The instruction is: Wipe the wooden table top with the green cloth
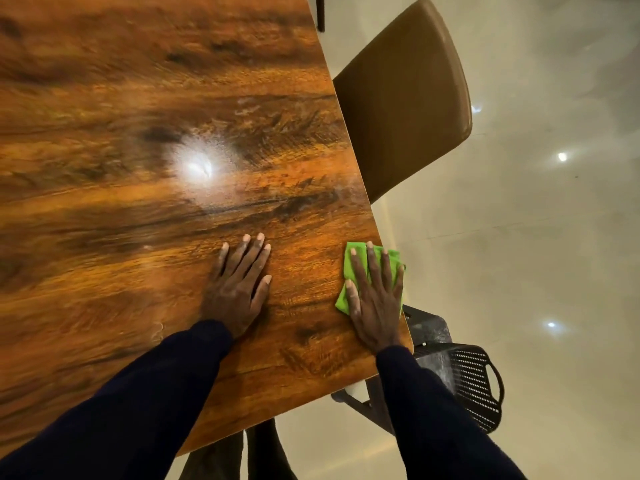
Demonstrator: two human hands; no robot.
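The wooden table top [121, 98] spreads out ahead of both sets of fingers and off past the left ones, glossy and strongly grained. Its right edge runs just beside the outer fingers of the right hand. Beyond that edge, to the right of the fingers, is a pale shiny floor [536, 237] dotted with small light reflections. A tan chair [405, 105] stands up ahead of the right fingertips, close against the table edge. Two dark sleeves [138, 393] come in from below, behind the fingers. A black perforated basket-like thing [474, 382] sits on the floor behind and to the right of the right hand.

The left hand [239, 292] lies flat on the bare wood, fingers straight, released and holding nothing. The right hand [375, 303] is also flat with its fingers spread, pressing down on the green cloth [360, 252]. The cloth lies under those fingers at the table's right edge, showing past the fingertips and beside the thumb. A bright glare spot [199, 166] shines on the wood well ahead of the left fingertips.
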